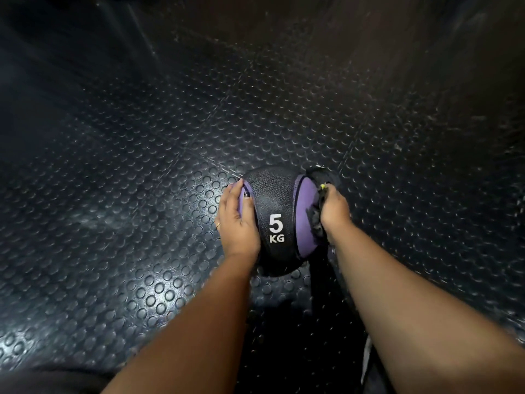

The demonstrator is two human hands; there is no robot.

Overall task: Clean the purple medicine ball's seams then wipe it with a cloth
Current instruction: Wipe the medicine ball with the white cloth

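On floor (142,166), medicine ball (275,200), left hand (237,220) resting, right hand (335,209) gripping cloth (314,218)

Floor: black rubber floor covering (113,166) with raised round studs in regular rows, filling nearly the whole view. Straight joint lines (224,166) cross it diagonally, marking separate tiles. Lighting: dim overall. One bright patch of glare (159,291) lies on the studs at lower left and shows a slight sheen. Toward the top the surface falls into shadow, and the stud pattern fades into a smooth dark brownish area (369,24). Condition: whitish specks and scuffs (397,146) are scattered over the right side.
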